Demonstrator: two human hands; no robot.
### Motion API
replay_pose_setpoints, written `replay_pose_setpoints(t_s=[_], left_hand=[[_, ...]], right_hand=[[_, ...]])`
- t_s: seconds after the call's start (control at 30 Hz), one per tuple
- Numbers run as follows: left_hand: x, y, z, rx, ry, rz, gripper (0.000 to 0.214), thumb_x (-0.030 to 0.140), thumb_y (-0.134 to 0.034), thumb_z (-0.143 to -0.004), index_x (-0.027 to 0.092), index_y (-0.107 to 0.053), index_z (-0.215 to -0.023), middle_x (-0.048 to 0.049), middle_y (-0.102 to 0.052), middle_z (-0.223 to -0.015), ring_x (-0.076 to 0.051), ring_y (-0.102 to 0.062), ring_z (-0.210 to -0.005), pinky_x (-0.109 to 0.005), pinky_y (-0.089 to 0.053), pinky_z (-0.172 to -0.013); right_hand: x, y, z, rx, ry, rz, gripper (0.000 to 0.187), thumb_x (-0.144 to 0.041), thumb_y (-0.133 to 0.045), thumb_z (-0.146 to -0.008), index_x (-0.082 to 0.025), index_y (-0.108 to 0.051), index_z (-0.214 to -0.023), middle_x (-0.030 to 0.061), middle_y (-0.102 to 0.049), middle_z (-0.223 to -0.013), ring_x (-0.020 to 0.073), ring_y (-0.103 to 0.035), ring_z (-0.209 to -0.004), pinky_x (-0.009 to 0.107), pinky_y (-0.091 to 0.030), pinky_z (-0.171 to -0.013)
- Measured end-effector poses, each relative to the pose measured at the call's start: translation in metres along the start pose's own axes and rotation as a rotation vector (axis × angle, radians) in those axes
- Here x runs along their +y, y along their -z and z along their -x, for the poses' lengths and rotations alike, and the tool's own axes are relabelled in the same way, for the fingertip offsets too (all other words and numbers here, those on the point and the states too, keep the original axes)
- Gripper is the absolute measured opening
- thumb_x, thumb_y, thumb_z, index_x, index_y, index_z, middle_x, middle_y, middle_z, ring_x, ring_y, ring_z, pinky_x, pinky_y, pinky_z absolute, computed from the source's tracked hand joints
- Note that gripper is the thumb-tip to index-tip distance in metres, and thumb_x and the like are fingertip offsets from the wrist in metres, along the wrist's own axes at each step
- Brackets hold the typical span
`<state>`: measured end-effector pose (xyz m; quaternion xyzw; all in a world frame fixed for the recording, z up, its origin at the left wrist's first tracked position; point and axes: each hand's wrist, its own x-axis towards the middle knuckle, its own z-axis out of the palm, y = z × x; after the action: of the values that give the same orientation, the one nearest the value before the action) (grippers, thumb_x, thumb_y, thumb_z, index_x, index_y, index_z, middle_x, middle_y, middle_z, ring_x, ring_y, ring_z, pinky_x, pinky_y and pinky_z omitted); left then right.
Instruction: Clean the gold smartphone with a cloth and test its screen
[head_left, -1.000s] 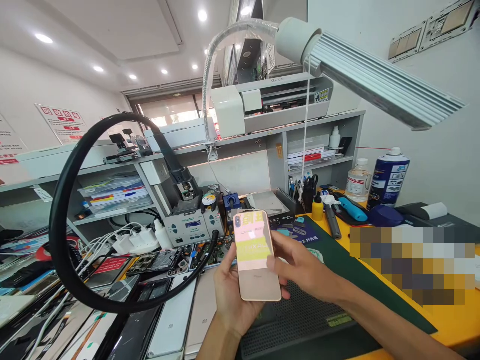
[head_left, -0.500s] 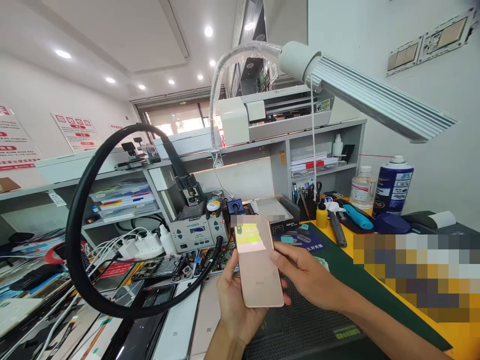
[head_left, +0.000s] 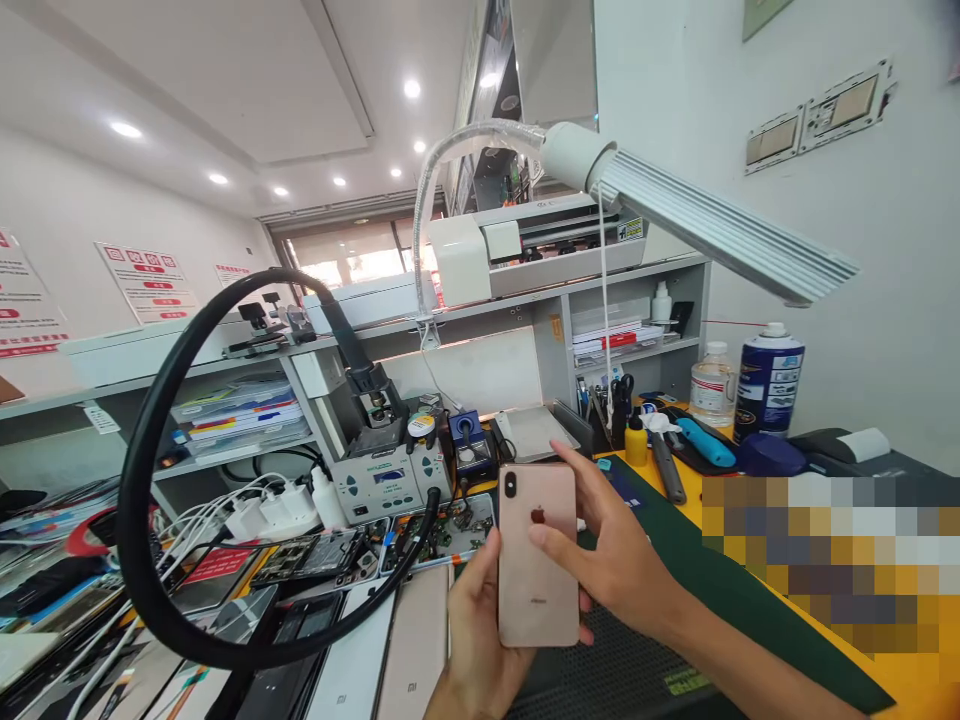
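Observation:
A gold smartphone (head_left: 534, 590) is held up in both hands, its back towards me. The back shows a dual camera at the top left and a dark apple logo. My left hand (head_left: 474, 625) grips the lower part, with the thumb along the left edge and fingertips showing past the right edge. My right hand (head_left: 619, 545) holds the upper right side, its thumb lying on the back beside the logo and its fingers behind. The front of the phone is hidden.
A hot-air station (head_left: 390, 480) with a thick looping black hose (head_left: 135, 480) stands left of centre. Several phones lie at the lower left. A lamp (head_left: 720, 220) reaches overhead. A spray can (head_left: 771, 380) and a clear bottle (head_left: 712, 385) stand at the right, beyond a green mat (head_left: 720, 590).
The phone has shifted right and slightly down in the view and stands straighter. The bright reflection on its back is gone. My right thumb has moved from the edge onto the back.

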<state>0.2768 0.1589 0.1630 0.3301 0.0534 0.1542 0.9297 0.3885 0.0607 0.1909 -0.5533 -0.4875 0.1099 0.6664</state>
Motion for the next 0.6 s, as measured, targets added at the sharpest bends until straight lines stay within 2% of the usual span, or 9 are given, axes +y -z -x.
replay_pose_setpoints(t_s=[0.07, 0.17, 0.23, 0.3, 0.37, 0.5, 0.6], left_hand=[[-0.007, 0.002, -0.001, -0.037, 0.018, -0.053, 0.053, 0.051, -0.048, -0.093, 0.007, -0.075, -0.105, -0.0176, -0.076, -0.085, -0.029, -0.071, -0.070, -0.038, -0.056, -0.056], [-0.014, 0.005, -0.002, -0.076, 0.054, -0.126, 0.059, 0.055, -0.045, -0.093, 0.004, -0.074, -0.103, -0.0206, -0.075, -0.088, -0.030, -0.071, -0.074, -0.037, -0.055, -0.059], [-0.015, 0.007, -0.002, -0.062, 0.085, -0.175, 0.062, 0.057, -0.045, -0.093, 0.004, -0.073, -0.106, -0.0214, -0.074, -0.091, -0.030, -0.071, -0.075, -0.038, -0.055, -0.061], [-0.014, 0.007, -0.001, -0.014, 0.096, -0.213, 0.061, 0.057, -0.047, -0.092, 0.004, -0.072, -0.108, -0.0208, -0.074, -0.092, -0.029, -0.070, -0.076, -0.037, -0.054, -0.063], [-0.012, 0.005, -0.001, 0.024, 0.094, -0.240, 0.060, 0.057, -0.049, -0.091, 0.004, -0.072, -0.107, -0.0200, -0.074, -0.091, -0.028, -0.069, -0.075, -0.037, -0.054, -0.063], [-0.011, 0.002, 0.000, 0.025, 0.103, -0.279, 0.063, 0.059, -0.047, -0.091, 0.003, -0.070, -0.108, -0.0206, -0.073, -0.090, -0.028, -0.069, -0.072, -0.037, -0.053, -0.062], [-0.012, 0.002, 0.000, 0.036, 0.095, -0.293, 0.064, 0.057, -0.045, -0.092, 0.001, -0.069, -0.110, -0.0220, -0.073, -0.090, -0.028, -0.069, -0.071, -0.036, -0.053, -0.062]], right_hand=[[-0.004, 0.005, -0.003, 0.086, 0.104, 0.119, 0.074, -0.028, -0.074, -0.086, -0.031, -0.035, -0.149, 0.0092, -0.049, -0.138, 0.0263, -0.056, -0.119, 0.038, -0.050, -0.098], [-0.012, 0.015, -0.009, 0.053, 0.231, 0.272, 0.045, -0.028, -0.075, -0.085, -0.029, -0.061, -0.129, 0.0069, -0.058, -0.127, 0.0255, -0.057, -0.116, 0.038, -0.046, -0.100], [-0.018, 0.020, -0.012, -0.003, 0.185, 0.292, 0.031, -0.029, -0.074, -0.086, -0.027, -0.070, -0.116, 0.0057, -0.064, -0.115, 0.0238, -0.061, -0.108, 0.034, -0.049, -0.092], [-0.023, 0.024, -0.014, -0.024, 0.102, 0.275, 0.024, -0.028, -0.076, -0.084, -0.025, -0.074, -0.108, 0.0046, -0.068, -0.105, 0.0218, -0.065, -0.098, 0.030, -0.052, -0.082], [-0.027, 0.025, -0.016, -0.025, 0.052, 0.252, 0.021, -0.027, -0.078, -0.081, -0.024, -0.077, -0.102, 0.0038, -0.070, -0.099, 0.0206, -0.066, -0.092, 0.028, -0.052, -0.076], [-0.029, 0.026, -0.019, -0.001, 0.006, 0.193, 0.018, -0.028, -0.079, -0.078, -0.020, -0.080, -0.095, 0.0033, -0.073, -0.090, 0.0198, -0.068, -0.084, 0.025, -0.053, -0.067], [-0.027, 0.026, -0.020, 0.007, -0.004, 0.173, 0.017, -0.031, -0.078, -0.080, -0.020, -0.080, -0.093, 0.0033, -0.074, -0.088, 0.0199, -0.069, -0.084, 0.024, -0.054, -0.067]])
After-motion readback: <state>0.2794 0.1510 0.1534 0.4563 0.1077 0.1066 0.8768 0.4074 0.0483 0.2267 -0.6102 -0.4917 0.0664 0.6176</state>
